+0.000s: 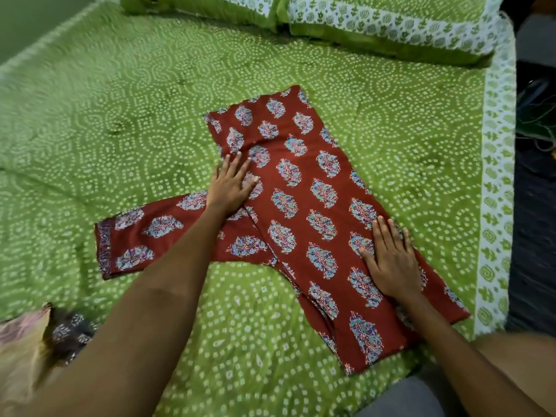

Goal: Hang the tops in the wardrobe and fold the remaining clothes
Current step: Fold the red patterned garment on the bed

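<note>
A dark red garment [304, 188] with blue-and-white flower motifs lies flat on the green bedsheet [126, 121]. Its long body runs from the middle of the bed toward the near right, and one sleeve [144, 236] sticks out to the left. My left hand [231, 183] presses flat on the cloth where the sleeve meets the body, fingers straight. Flat on the body's right part rests my right hand [391, 260], its fingers together and pointing away from me.
Two green pillows [376, 22] with white printed borders lie at the head of the bed. A pile of other clothes [39, 335], pinkish and dark printed, sits at the near left. The bed's right edge [496, 176] drops to a dark floor.
</note>
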Demonstrator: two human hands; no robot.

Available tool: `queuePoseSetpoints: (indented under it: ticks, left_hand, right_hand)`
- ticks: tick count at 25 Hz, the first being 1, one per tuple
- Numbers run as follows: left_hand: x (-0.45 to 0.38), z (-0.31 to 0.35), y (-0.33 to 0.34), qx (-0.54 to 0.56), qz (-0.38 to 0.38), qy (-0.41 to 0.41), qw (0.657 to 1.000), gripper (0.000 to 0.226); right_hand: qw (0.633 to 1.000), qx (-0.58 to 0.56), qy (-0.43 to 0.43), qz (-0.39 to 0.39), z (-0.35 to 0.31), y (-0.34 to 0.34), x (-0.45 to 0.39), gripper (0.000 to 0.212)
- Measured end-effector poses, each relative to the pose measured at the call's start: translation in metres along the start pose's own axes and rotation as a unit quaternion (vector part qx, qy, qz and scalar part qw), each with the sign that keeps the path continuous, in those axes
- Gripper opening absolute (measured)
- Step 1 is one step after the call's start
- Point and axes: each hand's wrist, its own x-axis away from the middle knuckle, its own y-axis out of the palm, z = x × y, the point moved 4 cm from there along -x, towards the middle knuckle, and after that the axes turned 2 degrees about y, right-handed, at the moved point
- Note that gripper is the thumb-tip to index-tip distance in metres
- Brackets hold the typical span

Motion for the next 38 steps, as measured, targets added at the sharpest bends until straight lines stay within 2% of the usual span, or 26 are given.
queuePoseSetpoints:
  ticks: [2, 5, 7, 9, 11, 13, 15, 17, 20, 21, 22, 24, 25, 26, 27, 28, 29, 30, 31, 32, 33, 34, 36, 38]
  left_hand:
    - [0.030, -0.022, -0.007, 0.001, -0.005, -0.024, 1.000, 0.062]
    - [0.095, -0.050, -0.023, -0.011, 0.063, -0.078, 0.995, 0.071]
    - [0.148, -0.080, -0.034, -0.017, 0.114, -0.211, 0.971, 0.075]
    - [0.194, -0.108, -0.038, 0.056, 0.109, -0.382, 0.916, 0.082]
    - [0.219, -0.120, -0.039, 0.101, 0.092, -0.466, 0.874, 0.087]
    - [0.219, -0.126, -0.044, 0.102, 0.083, -0.476, 0.869, 0.090]
    - [0.213, -0.137, -0.046, 0.129, 0.087, -0.492, 0.857, 0.086]
    - [0.206, -0.145, -0.055, 0.217, 0.109, -0.493, 0.836, 0.067]
    - [0.187, -0.113, -0.079, 0.388, 0.208, -0.430, 0.788, 0.038]
    - [0.175, -0.086, -0.087, 0.431, 0.234, -0.395, 0.777, 0.032]
    - [0.160, -0.052, -0.095, 0.476, 0.239, -0.353, 0.770, 0.027]
    - [0.131, 0.027, -0.105, 0.564, 0.173, -0.229, 0.774, 0.025]
    - [0.119, 0.063, -0.106, 0.578, 0.120, -0.152, 0.793, 0.031]
    - [0.114, 0.092, -0.108, 0.557, 0.097, -0.082, 0.821, 0.041]
    - [0.112, 0.109, -0.108, 0.507, 0.112, -0.036, 0.854, 0.049]
    - [0.114, 0.119, -0.103, 0.447, 0.155, -0.012, 0.881, 0.054]
    - [0.118, 0.122, -0.091, 0.381, 0.186, -0.016, 0.906, 0.059]
    - [0.126, 0.123, -0.072, 0.316, 0.173, -0.037, 0.932, 0.068]
    - [0.136, 0.124, -0.048, 0.260, 0.124, -0.071, 0.955, 0.079]
    - [0.147, 0.124, -0.023, 0.219, 0.073, -0.106, 0.967, 0.089]
    - [0.157, 0.125, -0.002, 0.210, 0.051, -0.133, 0.967, 0.094]
    - [0.164, 0.126, 0.010, 0.228, 0.059, -0.155, 0.959, 0.094]
    - [0.169, 0.125, 0.018, 0.289, 0.115, -0.186, 0.932, 0.084]
    - [0.167, 0.120, 0.014, 0.309, 0.166, -0.199, 0.915, 0.070]
  right_hand:
    - [1.000, 0.010, -0.004, -0.011, 0.001, -0.003, 0.000, 0.079]
    - [0.999, 0.017, 0.033, -0.033, -0.008, -0.011, -0.002, 0.087]
    - [0.998, 0.021, 0.032, -0.039, -0.045, -0.015, -0.002, 0.094]
    - [0.998, 0.003, -0.030, -0.060, -0.101, -0.009, -0.002, 0.105]
    - [0.993, -0.034, -0.070, -0.088, -0.160, 0.000, -0.007, 0.103]
    - [0.988, -0.053, -0.101, -0.108, -0.206, 0.002, -0.013, 0.091]
    - [0.979, -0.042, -0.169, -0.111, -0.236, 0.003, -0.007, 0.089]
    - [0.966, -0.054, -0.225, -0.114, -0.246, 0.003, 0.001, 0.097]
    - [0.948, -0.159, -0.205, -0.185, -0.243, -0.005, -0.005, 0.106]
    - [0.924, -0.254, -0.175, -0.225, -0.243, -0.011, -0.010, 0.107]
    - [0.876, -0.381, -0.139, -0.259, -0.244, -0.019, -0.015, 0.109]
    - [0.754, -0.602, -0.064, -0.257, -0.239, -0.037, -0.027, 0.099]
    - [0.715, -0.664, -0.017, -0.218, -0.230, -0.044, -0.033, 0.079]
    - [0.691, -0.702, 0.039, -0.165, -0.213, -0.049, -0.040, 0.053]
    - [0.673, -0.724, 0.101, -0.115, -0.190, -0.052, -0.045, 0.032]
    - [0.645, -0.743, 0.163, -0.074, -0.164, -0.051, -0.050, 0.022]
    - [0.609, -0.761, 0.219, -0.052, -0.138, -0.047, -0.052, 0.021]
    - [0.568, -0.781, 0.257, -0.050, -0.115, -0.040, -0.052, 0.027]
    - [0.523, -0.802, 0.282, -0.061, -0.096, -0.033, -0.052, 0.039]
    - [0.478, -0.823, 0.298, -0.076, -0.084, -0.027, -0.052, 0.052]
    - [0.443, -0.839, 0.304, -0.089, -0.078, -0.023, -0.052, 0.062]
    - [0.422, -0.847, 0.308, -0.096, -0.076, -0.018, -0.055, 0.070]
    - [0.416, -0.846, 0.321, -0.094, -0.080, -0.016, -0.065, 0.077]
    - [0.443, -0.829, 0.337, -0.059, -0.080, -0.025, -0.078, 0.070]
